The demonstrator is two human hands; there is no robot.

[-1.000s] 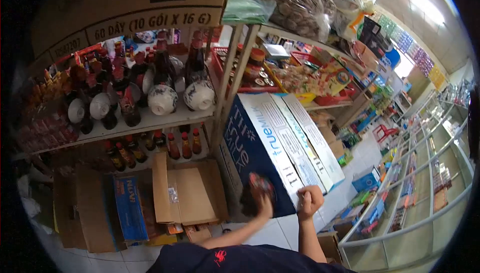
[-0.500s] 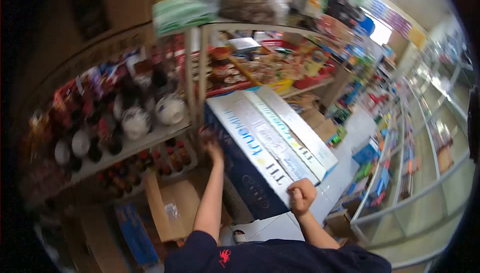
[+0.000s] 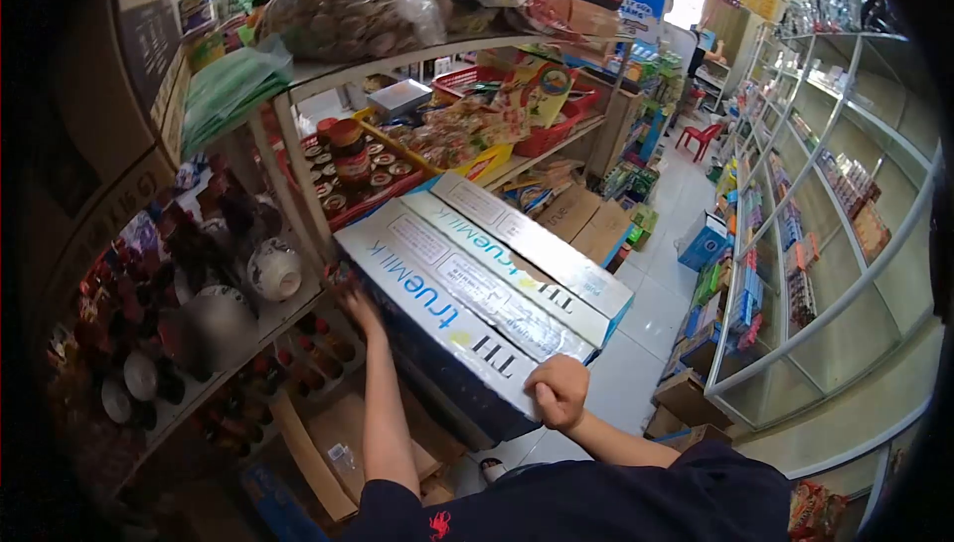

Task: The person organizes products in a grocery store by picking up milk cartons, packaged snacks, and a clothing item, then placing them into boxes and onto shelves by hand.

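Note:
A large carton (image 3: pixel 437 289) printed "TH true MILK" lies slanted in front of me, its top white and pale blue and its near side dark blue. My left hand (image 3: pixel 358 306) is at the carton's left side near the far corner, its fingers bent against the edge and partly lost in shadow. Curled into a fist, my right hand (image 3: pixel 559 392) grips the near right corner of the carton's top. What supports the carton from below is hidden.
A shelf unit with red baskets (image 3: pixel 556 125) and jars (image 3: pixel 350 154) stands beyond the carton. At left, a shelf holds bottles and white crockery (image 3: pixel 275 269). An open cardboard box (image 3: pixel 343 433) is below. Glass-fronted shelves (image 3: pixel 795 244) line the right, beside a tiled aisle (image 3: pixel 636 328).
The view has turned, so the carton and both hands now appear further left. Both hands remain at the same places on the carton.

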